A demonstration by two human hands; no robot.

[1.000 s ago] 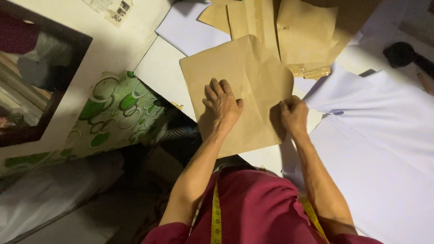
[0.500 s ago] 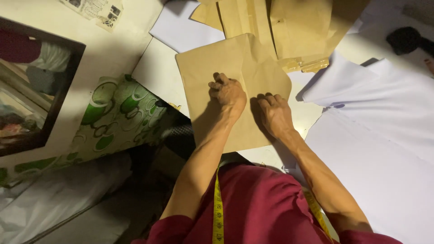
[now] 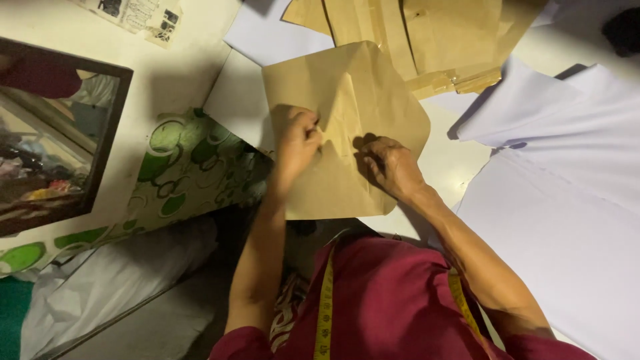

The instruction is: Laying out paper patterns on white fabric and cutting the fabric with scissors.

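1. I am looking down at the near edge first: a yellow measuring tape (image 3: 325,307) is hanging round the neck over a maroon shirt (image 3: 393,300), just below the brown paper piece.
2. The brown paper piece (image 3: 347,127) is lying flat on the white table (image 3: 193,73), right under both hands; I am taking it as my landmark.
3. The left hand (image 3: 297,143) is sitting on the left half of that paper, fingers curled in and pinching a raised fold or crease near its middle.
4. The right hand (image 3: 390,167) is pressing on the lower right part of the paper, fingers bent, knuckles up; I cannot tell whether it is gripping an edge or only holding it down.
5. Progress, my call: the paper is showing one diagonal crease already, and the fold is only part-formed, not flattened.
6. Right of the paper, white fabric (image 3: 567,200) is spreading out.
7. Left of the paper, a green-patterned cloth (image 3: 187,180) and a framed mirror (image 3: 53,133) are lying.
8. Beyond the paper, more brown paper pieces (image 3: 427,40) are stacking up.
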